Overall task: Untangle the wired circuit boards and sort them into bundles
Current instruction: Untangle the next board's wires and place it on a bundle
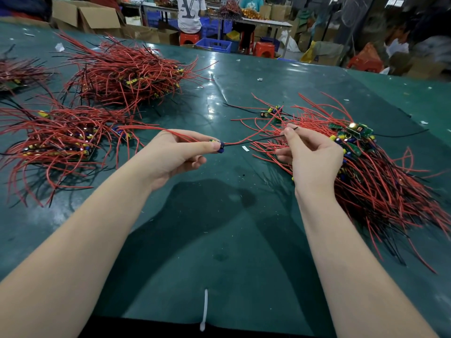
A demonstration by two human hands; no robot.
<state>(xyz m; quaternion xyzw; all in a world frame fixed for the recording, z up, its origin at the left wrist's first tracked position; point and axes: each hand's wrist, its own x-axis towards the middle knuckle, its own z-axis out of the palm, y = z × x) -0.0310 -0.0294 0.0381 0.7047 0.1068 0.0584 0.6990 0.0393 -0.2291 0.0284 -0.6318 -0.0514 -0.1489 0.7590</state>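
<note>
My left hand [175, 154] grips a small circuit board [218, 145] with blue and yellow parts, its red wires trailing left over my fingers. My right hand [310, 157] pinches the end of that board's thin black wire [258, 140], which runs taut between both hands above the green table [219, 240]. A tangled heap of red-wired boards [371, 172] lies under and to the right of my right hand. Two gathered bundles lie on the left: a near bundle [58, 142] and a far bundle [127, 74].
A white cable tie [204, 311] lies at the table's near edge. A loose board [272, 112] sits beyond my hands. Another pile of wires [17, 74] is at the far left. Beyond the table are cardboard boxes [92, 18], blue crates [214, 45], red stools and seated people.
</note>
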